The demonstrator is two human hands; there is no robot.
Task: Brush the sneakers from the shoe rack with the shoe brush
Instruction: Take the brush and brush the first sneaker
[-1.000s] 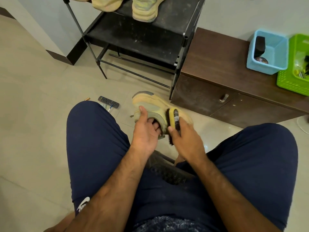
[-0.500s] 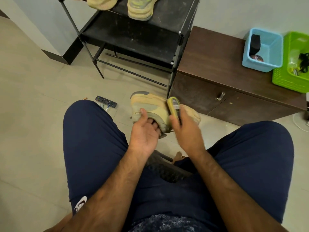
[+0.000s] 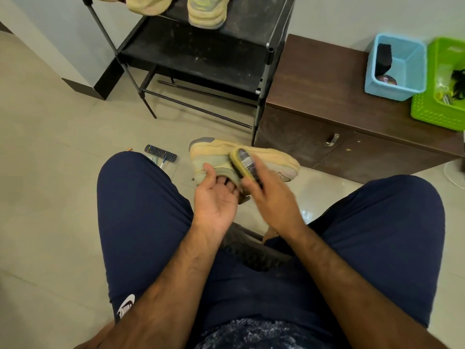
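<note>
A tan sneaker (image 3: 274,157) lies on its side above the floor between my knees. My left hand (image 3: 216,197) holds it at the opening, thumb on the outside and fingers tucked inside. My right hand (image 3: 270,197) grips the shoe brush (image 3: 242,159), a yellow-edged oval, and presses it against the sneaker's upper near the collar. The bristles are hidden against the shoe. Two more sneakers (image 3: 206,11) stand on the black shoe rack (image 3: 201,56) at the top.
A dark wooden cabinet (image 3: 327,96) stands right of the rack, carrying a blue basket (image 3: 395,66) and a green basket (image 3: 442,96). A remote control (image 3: 160,153) lies on the tiled floor by my left knee. My thighs in navy shorts frame both hands.
My right hand has moved the brush up and left across the sneaker, turning it so its back faces me. The left hand keeps its hold on the shoe.
</note>
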